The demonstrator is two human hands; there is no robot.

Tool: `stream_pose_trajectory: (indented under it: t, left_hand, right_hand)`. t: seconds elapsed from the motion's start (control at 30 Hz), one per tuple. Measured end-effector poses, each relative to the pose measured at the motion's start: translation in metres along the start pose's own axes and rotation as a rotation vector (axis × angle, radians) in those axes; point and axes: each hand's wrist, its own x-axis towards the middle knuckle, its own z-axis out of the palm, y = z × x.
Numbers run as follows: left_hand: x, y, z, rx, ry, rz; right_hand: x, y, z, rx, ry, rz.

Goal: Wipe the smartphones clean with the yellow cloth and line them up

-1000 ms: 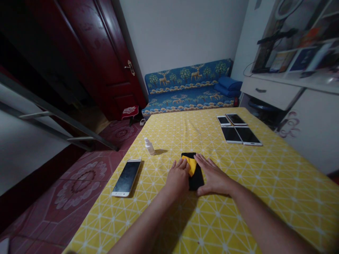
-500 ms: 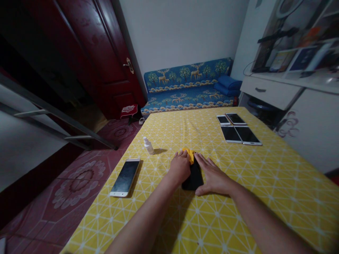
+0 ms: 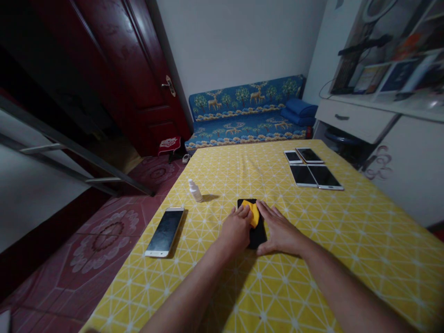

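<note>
A black phone (image 3: pixel 257 237) lies flat on the table between my two hands. My left hand (image 3: pixel 237 226) presses a yellow cloth (image 3: pixel 255 215) onto its surface, fingers bunched over the cloth. Spread along the phone's right edge, my right hand (image 3: pixel 277 229) steadies it with thumb and fingers apart. A white spray bottle (image 3: pixel 195 190) stands upright beyond my left hand. Farther left rests a white-framed phone (image 3: pixel 165 232) with a dark screen.
Several phones sit grouped at the far right, among them a white-edged one (image 3: pixel 325 177). They lie on a yellow patterned tablecloth (image 3: pixel 222 171). Behind the table is a blue sofa (image 3: pixel 239 122); a white cabinet (image 3: pixel 402 162) stands at the right.
My left hand has slid the yellow cloth down the black phone, toward me, uncovering the phone's far end. My right hand stays at the edge.
</note>
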Motion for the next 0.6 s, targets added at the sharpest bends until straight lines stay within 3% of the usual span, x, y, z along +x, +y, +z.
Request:
stream_pose_trajectory:
  t: [0.27,0.47,0.6]
  left_hand:
    - [-0.030,0.008,0.003,-0.035,-0.027,0.086]
    - [-0.048,0.016,-0.012,-0.003,-0.130,0.132]
    - [-0.059,0.020,-0.016,-0.029,-0.094,0.175]
  right_hand:
    - [0.001,0.002,0.001,0.007,0.012,0.005]
    - [0.002,0.000,0.001,-0.009,0.012,0.011]
    - [0.003,0.002,0.002,-0.024,0.002,-0.015]
